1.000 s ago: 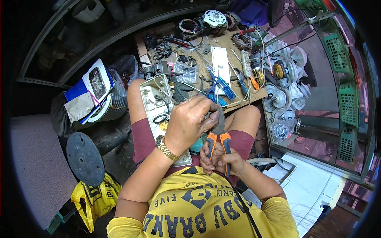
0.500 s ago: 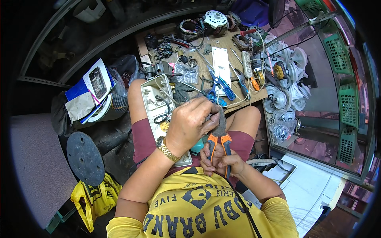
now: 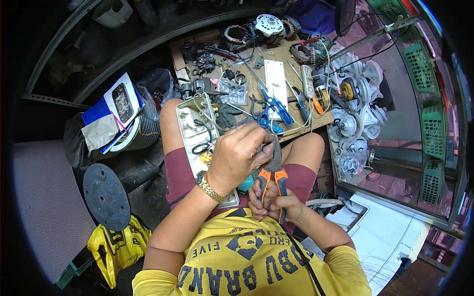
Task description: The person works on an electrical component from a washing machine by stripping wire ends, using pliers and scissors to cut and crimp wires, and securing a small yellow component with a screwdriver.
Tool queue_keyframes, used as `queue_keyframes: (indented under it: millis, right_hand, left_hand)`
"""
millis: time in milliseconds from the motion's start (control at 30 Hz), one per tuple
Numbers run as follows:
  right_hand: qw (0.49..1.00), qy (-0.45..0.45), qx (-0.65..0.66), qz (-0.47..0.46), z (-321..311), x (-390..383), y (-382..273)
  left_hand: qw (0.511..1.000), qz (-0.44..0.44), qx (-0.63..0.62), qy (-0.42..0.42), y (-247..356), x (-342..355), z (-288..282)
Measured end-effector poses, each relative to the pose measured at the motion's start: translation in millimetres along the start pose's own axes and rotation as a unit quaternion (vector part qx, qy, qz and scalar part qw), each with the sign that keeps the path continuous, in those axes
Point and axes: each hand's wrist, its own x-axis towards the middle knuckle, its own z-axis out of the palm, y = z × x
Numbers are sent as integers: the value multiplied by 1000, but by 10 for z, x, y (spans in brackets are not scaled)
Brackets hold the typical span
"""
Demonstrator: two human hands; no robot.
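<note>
Cluttered wood bench nr glass case; L fingers bent, grip unclear, R fingers curled rnd orange-blk pliers.

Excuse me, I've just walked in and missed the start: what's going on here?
Someone seated at a cluttered wooden bench has orange-and-dark pliers by the handles in the right hand. The left hand is curled close by the jaws; anything between its fingers is hidden. A white casing rests at the lap, and a white panel lies on the bench.
</note>
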Motion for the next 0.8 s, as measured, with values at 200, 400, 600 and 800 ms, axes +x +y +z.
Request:
queue_keyframes:
  millis: [200, 400, 600, 800]
  right_hand:
    - [1000, 3, 7, 3, -20, -2, 43]
    - [999, 10, -42, -21, -87, 44, 60]
    - [995, -6, -88, 45, -60, -2, -108]
    - [993, 0, -96, 66, -69, -84, -238]
  left_hand:
    - [1000, -2, 3, 3, 7, -17, 13]
    - [1000, -17, -20, 5, -42, -4, 69]
    - [1000, -14, -10, 21, -10, 24, 40]
    - [999, 23, 36, -26, 64, 73, -12]
